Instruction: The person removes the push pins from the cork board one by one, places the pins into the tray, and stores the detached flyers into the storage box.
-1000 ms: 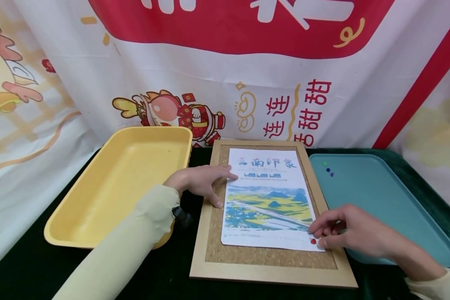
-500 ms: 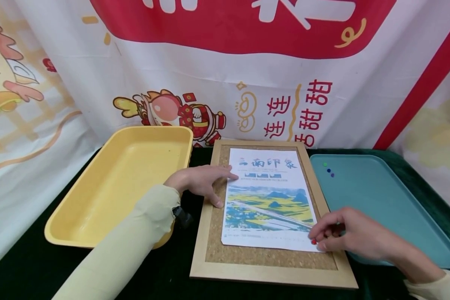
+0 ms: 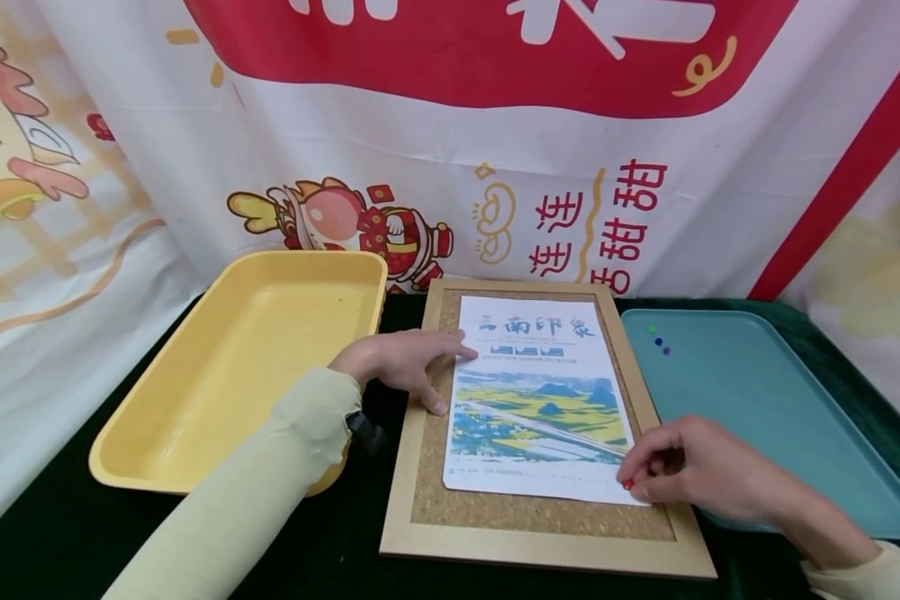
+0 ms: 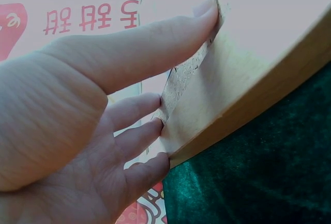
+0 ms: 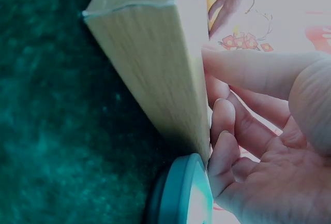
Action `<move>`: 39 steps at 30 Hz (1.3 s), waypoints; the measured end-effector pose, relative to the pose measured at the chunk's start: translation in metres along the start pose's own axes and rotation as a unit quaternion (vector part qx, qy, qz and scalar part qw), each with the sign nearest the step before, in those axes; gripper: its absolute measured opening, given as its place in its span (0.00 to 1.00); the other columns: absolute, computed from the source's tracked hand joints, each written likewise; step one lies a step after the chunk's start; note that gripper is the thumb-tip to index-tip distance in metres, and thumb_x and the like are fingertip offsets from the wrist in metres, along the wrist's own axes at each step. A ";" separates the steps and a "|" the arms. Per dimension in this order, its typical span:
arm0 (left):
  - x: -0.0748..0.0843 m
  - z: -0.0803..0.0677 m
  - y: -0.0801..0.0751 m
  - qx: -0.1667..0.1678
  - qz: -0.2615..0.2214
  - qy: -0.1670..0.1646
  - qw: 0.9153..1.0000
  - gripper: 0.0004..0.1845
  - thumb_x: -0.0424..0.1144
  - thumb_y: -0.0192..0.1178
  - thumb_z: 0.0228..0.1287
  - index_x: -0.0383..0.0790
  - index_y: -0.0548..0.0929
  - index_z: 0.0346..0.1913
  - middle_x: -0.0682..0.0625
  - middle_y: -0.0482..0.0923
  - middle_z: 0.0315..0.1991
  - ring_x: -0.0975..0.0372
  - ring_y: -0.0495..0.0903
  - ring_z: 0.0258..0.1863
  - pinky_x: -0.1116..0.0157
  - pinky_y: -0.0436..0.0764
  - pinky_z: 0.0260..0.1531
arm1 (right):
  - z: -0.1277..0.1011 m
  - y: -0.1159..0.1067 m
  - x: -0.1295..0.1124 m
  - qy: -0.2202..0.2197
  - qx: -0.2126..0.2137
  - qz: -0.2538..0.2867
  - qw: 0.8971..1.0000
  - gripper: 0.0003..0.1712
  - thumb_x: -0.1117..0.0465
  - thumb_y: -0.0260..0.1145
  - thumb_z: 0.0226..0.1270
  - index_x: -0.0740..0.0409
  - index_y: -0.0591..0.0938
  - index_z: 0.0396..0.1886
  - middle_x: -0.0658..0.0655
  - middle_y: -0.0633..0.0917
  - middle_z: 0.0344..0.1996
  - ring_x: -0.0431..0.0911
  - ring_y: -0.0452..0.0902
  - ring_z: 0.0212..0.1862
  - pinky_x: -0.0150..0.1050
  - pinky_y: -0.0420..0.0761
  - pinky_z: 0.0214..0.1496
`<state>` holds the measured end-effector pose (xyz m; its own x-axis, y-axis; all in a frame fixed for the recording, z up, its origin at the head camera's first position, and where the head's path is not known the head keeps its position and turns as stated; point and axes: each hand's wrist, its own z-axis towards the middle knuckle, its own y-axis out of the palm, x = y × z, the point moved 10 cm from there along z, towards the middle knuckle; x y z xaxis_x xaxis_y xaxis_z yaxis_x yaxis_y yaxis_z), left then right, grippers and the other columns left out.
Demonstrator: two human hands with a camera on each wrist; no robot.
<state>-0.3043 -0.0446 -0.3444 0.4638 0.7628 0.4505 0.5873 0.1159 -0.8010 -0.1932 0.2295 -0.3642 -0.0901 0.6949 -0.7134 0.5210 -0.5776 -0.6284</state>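
A wood-framed cork board [image 3: 540, 512] lies on the table, with a printed landscape poster [image 3: 536, 417] on it. At the poster's lower right corner, my right hand [image 3: 708, 467] pinches a small red pushpin [image 3: 627, 484] between thumb and forefinger, partly covered by the fingers. The right wrist view hides the pin; it shows the curled fingers beside the board's edge [image 5: 150, 63]. My left hand [image 3: 405, 367] rests across the board's left side, fingers spread, a fingertip on the poster's left edge. In the left wrist view the thumb [image 4: 150, 43] lies over the wooden frame [image 4: 232, 79].
To the left stands a deep yellow tray [image 3: 232, 375]. A flat blue-green tray [image 3: 750, 383] lies at the right, partly under my right arm, with a green pin [image 3: 651, 330] and two dark blue pins [image 3: 662, 346] near its far left corner. A printed cloth [image 3: 420, 133] hangs behind the dark green tabletop [image 3: 330, 550].
My right forefinger has come down onto the red pushpin, which showed more fully between finger and thumb a second ago. The left hand and the board stay put.
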 end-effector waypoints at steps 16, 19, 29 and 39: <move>0.001 0.003 0.000 -0.002 0.006 -0.003 1.000 0.46 0.45 0.77 0.64 0.56 0.66 0.83 0.49 0.43 0.89 0.53 0.41 0.89 0.48 0.49 0.87 | 0.003 0.001 -0.003 -0.001 -0.006 -0.015 1.000 0.03 0.62 0.77 0.67 0.48 0.91 0.35 0.49 0.87 0.34 0.40 0.76 0.34 0.31 0.75 0.34; 0.002 0.003 0.001 -0.003 0.007 -0.001 1.000 0.47 0.45 0.77 0.64 0.55 0.66 0.83 0.49 0.43 0.89 0.53 0.41 0.89 0.48 0.48 0.87 | 0.004 0.002 -0.004 0.002 -0.014 -0.015 1.000 0.03 0.62 0.76 0.68 0.49 0.91 0.35 0.50 0.86 0.34 0.41 0.77 0.35 0.31 0.75 0.35; 0.002 0.004 0.001 -0.004 0.009 -0.004 1.000 0.47 0.46 0.77 0.64 0.57 0.65 0.83 0.51 0.42 0.89 0.53 0.41 0.89 0.46 0.49 0.87 | 0.006 0.003 -0.005 -0.011 -0.033 -0.018 0.999 0.04 0.61 0.75 0.69 0.47 0.90 0.34 0.48 0.86 0.33 0.41 0.78 0.38 0.32 0.75 0.37; -0.001 0.000 0.000 -0.004 0.009 -0.006 1.000 0.46 0.45 0.76 0.65 0.56 0.65 0.83 0.50 0.41 0.89 0.53 0.41 0.89 0.46 0.50 0.86 | 0.008 0.004 -0.007 -0.015 -0.052 0.015 0.998 0.03 0.63 0.72 0.72 0.51 0.89 0.37 0.51 0.86 0.35 0.43 0.80 0.40 0.32 0.75 0.39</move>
<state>-0.3048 -0.0456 -0.3450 0.4673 0.7720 0.4309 0.5833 0.0971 -0.8064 -0.1972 0.2192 -0.3644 -0.0979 0.6637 -0.7416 0.6085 -0.5497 -0.5723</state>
